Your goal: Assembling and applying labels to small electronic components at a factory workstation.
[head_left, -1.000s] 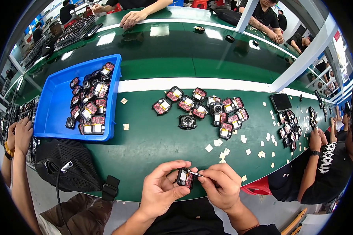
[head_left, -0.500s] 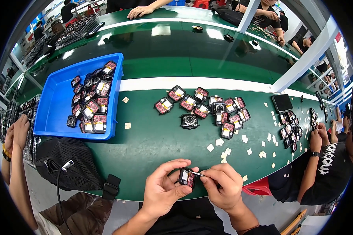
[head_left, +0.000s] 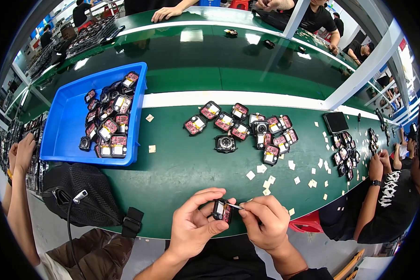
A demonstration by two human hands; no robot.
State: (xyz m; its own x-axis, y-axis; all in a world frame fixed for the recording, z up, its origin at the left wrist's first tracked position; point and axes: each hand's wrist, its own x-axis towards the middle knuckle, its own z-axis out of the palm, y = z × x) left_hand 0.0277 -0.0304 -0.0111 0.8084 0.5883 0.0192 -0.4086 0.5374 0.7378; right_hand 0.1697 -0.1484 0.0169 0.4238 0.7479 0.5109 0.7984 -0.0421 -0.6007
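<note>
Above the bench's near edge, my left hand is closed around a small black device housing. Its exposed inside, with a pinkish-red circuit board and a white block, is tilted toward my right. My right hand pinches a thin, pointed metal tool, seemingly tweezers, whose tip reaches the housing's upper edge. Fingers hide the tool's rear part. Farther off on the green bench, a group of similar open housings lies spread out, a few turned to show a round dial-like side.
A blue bin at left holds several such housings. A black mesh bag sits near left. Small pale paper squares are scattered at right, near another pile of housings. Co-workers' hands flank me; beyond runs a conveyor belt.
My hands and the tool tip stay almost still at the housing. Items on the belt have shifted slightly left. Across the belt, a co-worker's hand has moved left.
</note>
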